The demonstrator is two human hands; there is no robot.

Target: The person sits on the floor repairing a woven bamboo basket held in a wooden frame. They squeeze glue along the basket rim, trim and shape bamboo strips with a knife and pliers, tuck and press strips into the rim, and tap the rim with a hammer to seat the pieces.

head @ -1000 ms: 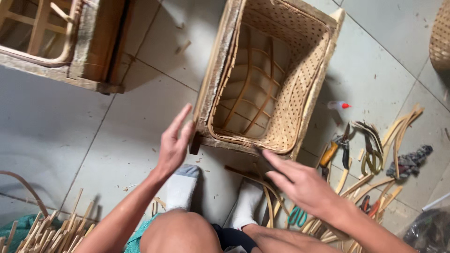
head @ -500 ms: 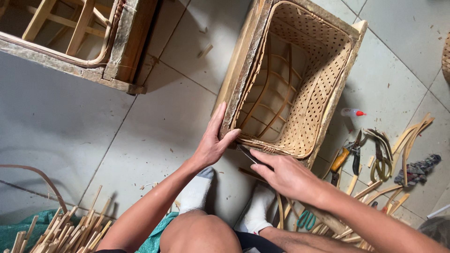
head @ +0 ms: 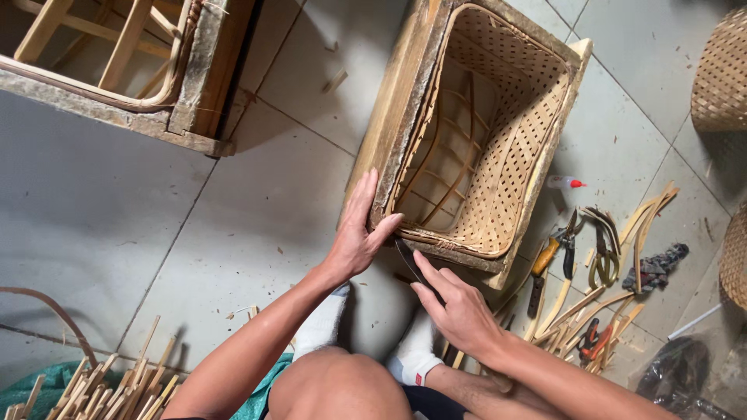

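left hand (head: 359, 233): clamped on the near-left corner of the woven basket (head: 498, 179); palm flat on the outer wall, thumb hooked over the rim. Firm hold on the frame, not a pinch.
right hand (head: 459, 307): fingers curled round a dark blade (head: 411, 264), thin and flat, probably a knife. Tip points up toward the rim, just right of the left thumb. Handle hidden in the palm.
basket: rectangular, lying on the floor with its mouth toward the camera, directly ahead of both hands. Open lattice weave inside, thick wooden rim frame around the mouth. Near rim edge sits between the two hands.
blade vs rim: tip just below the near rim strip; contact or a small gap, can't tell from this angle.
step in hand: looks like working the near rim, left bracing, right bringing the blade to the binding. Early in the cut or pry, judging by the tip at the edge.
next move calls for: steady brace from the left, blade angled away from the left thumb, which is close to its path. Short controlled push; a slip would go toward the thumb or the weave.
right of the right hand: orange-handled cutters (head: 548, 260), a small glue bottle with a red cap (head: 566, 183), loose cane strips (head: 615, 303) on the tile.
left of the left hand: bare tile, then a second wooden frame (head: 156, 78), well apart.
below the grip: the person's knee and white socks (head: 412, 354); bamboo offcuts (head: 117, 385) further left.
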